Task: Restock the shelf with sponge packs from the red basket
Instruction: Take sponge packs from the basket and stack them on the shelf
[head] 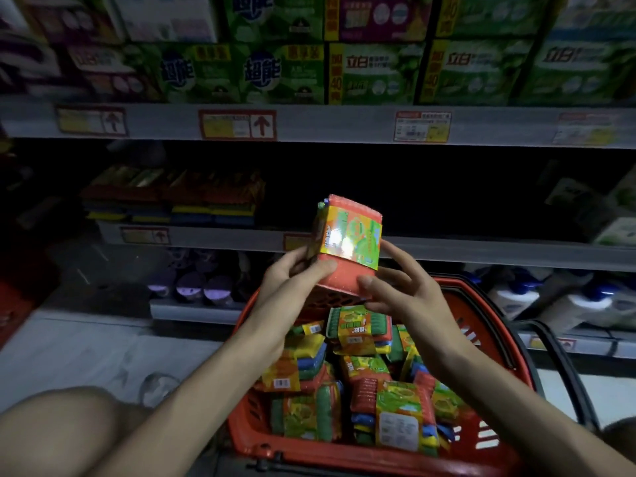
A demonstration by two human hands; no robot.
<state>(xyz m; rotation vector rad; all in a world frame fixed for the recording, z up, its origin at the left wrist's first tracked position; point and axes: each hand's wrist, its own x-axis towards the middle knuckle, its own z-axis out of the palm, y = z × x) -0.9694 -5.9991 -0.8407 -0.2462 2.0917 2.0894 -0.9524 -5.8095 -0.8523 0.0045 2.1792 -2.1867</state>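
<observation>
Left hand and right hand both grip the pack, upright (above the basket), shelf straight ahead.

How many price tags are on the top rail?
4 tags along the rail: one far left, one left of centre, one right of centre, one blurry far right. Others may be off-frame.

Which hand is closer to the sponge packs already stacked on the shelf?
Left. The left hand grips the held pack on the side toward the stacked packs; the right hand holds its far side, further right.
</observation>
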